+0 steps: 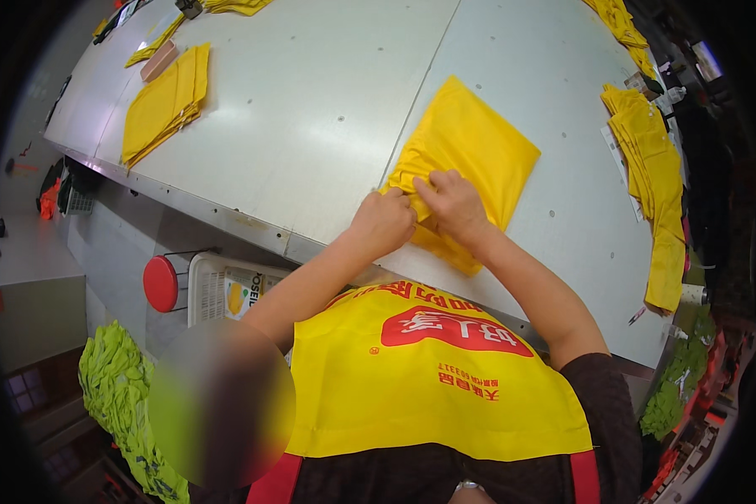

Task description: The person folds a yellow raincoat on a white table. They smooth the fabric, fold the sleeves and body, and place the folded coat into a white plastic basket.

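A folded yellow cloth [487,143] lies at an angle on the table in front of me, smooth over its far part and bunched at its near left edge. My left hand [386,223] is closed, its fingers curled onto that bunched edge. Beside it my right hand [454,203] pinches the same cloth a little farther right, with bent fingers and the thumb toward the left hand. The two hands are close together. What exactly lies between the fingertips is partly hidden by the hands.
The metal table [311,109] has a seam and small rivets. A yellow cloth stack [166,105] lies at left, beside a pinkish block [160,61]; more yellow cloths [651,168] lie along the right edge. Below are a red stool [160,284], a white basket [206,290] and lime-green fabric [122,391].
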Tool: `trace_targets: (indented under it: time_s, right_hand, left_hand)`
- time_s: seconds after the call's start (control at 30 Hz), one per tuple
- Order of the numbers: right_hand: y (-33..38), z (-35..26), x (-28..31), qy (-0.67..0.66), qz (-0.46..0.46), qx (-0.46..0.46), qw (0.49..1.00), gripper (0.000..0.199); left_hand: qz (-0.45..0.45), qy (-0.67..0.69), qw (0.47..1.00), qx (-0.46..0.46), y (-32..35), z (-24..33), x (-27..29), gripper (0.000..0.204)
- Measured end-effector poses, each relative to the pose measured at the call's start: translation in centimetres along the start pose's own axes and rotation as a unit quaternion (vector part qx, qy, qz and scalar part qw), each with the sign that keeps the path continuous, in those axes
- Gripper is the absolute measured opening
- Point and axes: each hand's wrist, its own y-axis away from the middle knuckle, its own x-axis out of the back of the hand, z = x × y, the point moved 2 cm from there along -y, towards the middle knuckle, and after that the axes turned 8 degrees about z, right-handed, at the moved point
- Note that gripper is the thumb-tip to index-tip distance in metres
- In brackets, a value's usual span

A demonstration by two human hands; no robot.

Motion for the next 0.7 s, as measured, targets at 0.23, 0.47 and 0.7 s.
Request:
trace_targets:
  time_s: [0.23,0.47,0.7]
  right_hand:
    - [-0.2,-2.1,-2.2,-0.075,-0.182,0.058,0.979,0.014]
    - [-2.4,-1.3,-5.1,-0.197,-0.271,-0.178,0.925,0.022]
    - [-2.6,-0.2,-3.4,-0.331,-0.188,-0.297,0.876,0.034]
  left_hand:
    - [-0.036,0.038,0.997,-0.058,0.3,-1.5,2.8,0.017]
    - [-0.108,0.104,0.988,-0.048,2.0,0.0,2.1,0.019]
    - [-0.139,0.158,0.977,-0.017,1.9,6.9,-3.2,0.017]
